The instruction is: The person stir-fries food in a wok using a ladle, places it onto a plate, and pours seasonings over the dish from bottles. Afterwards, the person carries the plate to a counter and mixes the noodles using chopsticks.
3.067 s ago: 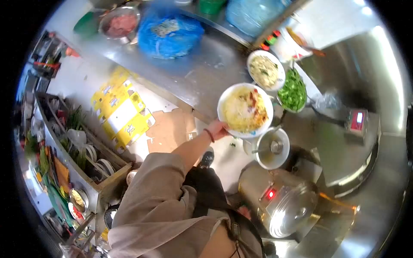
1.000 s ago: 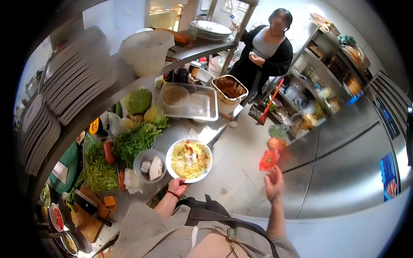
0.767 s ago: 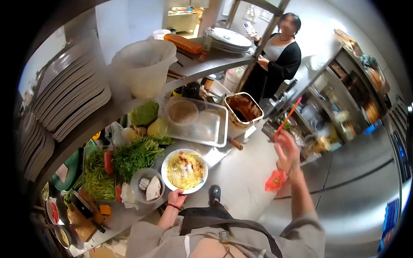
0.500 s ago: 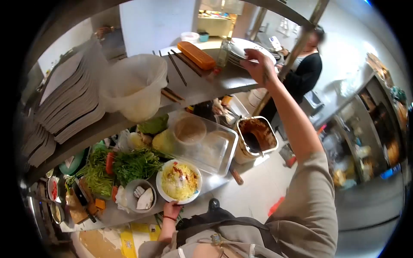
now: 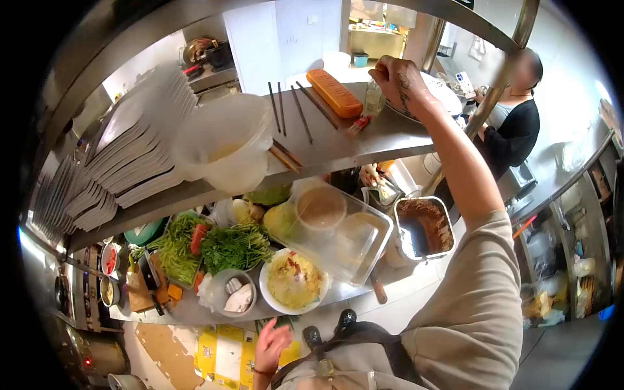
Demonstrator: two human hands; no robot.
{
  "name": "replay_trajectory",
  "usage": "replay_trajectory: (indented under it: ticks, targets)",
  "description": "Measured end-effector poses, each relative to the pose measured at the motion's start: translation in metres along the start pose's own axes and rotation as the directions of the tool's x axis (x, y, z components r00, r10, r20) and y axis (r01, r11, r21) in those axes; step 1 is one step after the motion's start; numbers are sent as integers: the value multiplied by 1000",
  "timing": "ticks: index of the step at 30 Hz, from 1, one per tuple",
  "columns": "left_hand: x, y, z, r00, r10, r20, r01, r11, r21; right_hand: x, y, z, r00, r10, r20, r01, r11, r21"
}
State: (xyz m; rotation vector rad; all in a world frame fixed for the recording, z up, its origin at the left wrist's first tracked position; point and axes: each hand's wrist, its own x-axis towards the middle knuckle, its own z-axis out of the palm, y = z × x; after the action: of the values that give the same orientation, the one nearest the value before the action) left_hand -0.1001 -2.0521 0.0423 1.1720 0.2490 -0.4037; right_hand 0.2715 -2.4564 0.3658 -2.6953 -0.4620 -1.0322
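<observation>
My right hand [image 5: 402, 83] is at the upper metal shelf, fingers curled around the top of a clear glass bottle [image 5: 374, 99] with red near its lower end. Beside the bottle lies an orange case [image 5: 333, 93]. Below the worktop's front edge, my left hand [image 5: 272, 343] is open and empty, its fingers apart. Nearest to it is a white bowl [image 5: 265, 284] of shredded yellowish food topped with red bits and white powder. A smaller bowl [image 5: 224, 310] with pale pieces stands to its left.
The shelf [image 5: 325, 144] carries stacked plates [image 5: 133, 159], a translucent tub [image 5: 224, 136] and chopsticks [image 5: 302, 112]. Below are green herbs [image 5: 234, 246], a clear plastic container [image 5: 361, 237], a knife [image 5: 151, 279] and a stained bucket [image 5: 426, 227]. A person [image 5: 517, 123] stands beyond the shelf post.
My left hand has come off the white bowl's rim and down toward my body. My right hand has moved left to the bottle and its fingers have closed. The view has shifted.
</observation>
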Motion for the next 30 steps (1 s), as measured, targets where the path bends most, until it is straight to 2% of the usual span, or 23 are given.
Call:
replay_trajectory:
  ticks: [2, 4, 5, 6, 7, 8, 9, 10, 11, 12, 13, 14, 15, 19, 23, 24, 28, 29, 30]
  targets:
    - [16, 52, 43, 946, 257, 196, -281, 954, 105, -16, -50, -34, 997, -9, 75, 8, 1000, 18]
    - [31, 93, 76, 804, 462, 375, -546, 823, 158, -35, -100, -65, 987, -75, 140, 69, 996, 49]
    - [37, 109, 86, 695, 553, 460, -677, 719, 159, -48, -125, -75, 979, -129, 160, 118, 990, 75]
    - [39, 134, 96, 591, 627, 507, -805, 496, 324, -65, -146, -78, 979, -148, 141, 110, 964, 244]
    - [39, 158, 104, 475, 662, 580, -863, 223, 453, -82, -167, -79, 959, -251, 135, 216, 949, 230]
    - [37, 169, 113, 413, 742, 527, -871, 154, 466, -104, -192, -82, 957, -258, 134, 201, 920, 336]
    - [33, 176, 122, 340, 814, 472, -872, 85, 481, -125, -216, -87, 949, -235, 212, 133, 904, 405]
    - [27, 180, 125, 360, 837, 411, -852, 116, 510, -148, -234, -82, 938, -270, 216, 155, 887, 435]
    - [26, 167, 112, 442, 780, 443, -841, 189, 506, -172, -251, -73, 945, -281, 170, 137, 809, 572]
    - [31, 147, 89, 511, 714, 477, -824, 250, 508, -188, -270, -77, 920, -248, 303, 29, 814, 580]
    - [28, 136, 71, 574, 635, 517, -801, 303, 517, -205, -282, -74, 931, -267, 249, 60, 784, 617]
    - [11, 132, 67, 744, 527, 410, -650, 431, 626, -219, -292, -76, 925, -239, 296, 1, 779, 627]
    - [11, 116, 59, 663, 638, 391, -730, 435, 527, -229, -299, -78, 915, -216, 342, -55, 771, 634]
    - [-9, 109, 39, 596, 694, 403, -772, 358, 525, -245, -315, -77, 931, -213, 297, 72, 904, 422]
    - [-34, 113, 29, 605, 709, 362, -718, 289, 634, -247, -322, -59, 914, -307, 266, 198, 908, 369]
    - [-34, 109, 26, 547, 757, 358, -739, 235, 631, -248, -326, -56, 903, -326, 280, 216, 907, 361]
    - [-50, 99, 12, 629, 745, 221, -581, 262, 771, -255, -332, -27, 890, -345, 300, 188, 874, 448]
    - [-51, 96, 10, 672, 715, 194, -560, 319, 765, -257, -332, -20, 884, -341, 319, 167, 869, 466]
    - [-52, 92, 8, 717, 676, 169, -535, 379, 755, -260, -333, -10, 904, -356, 236, 207, 848, 488]
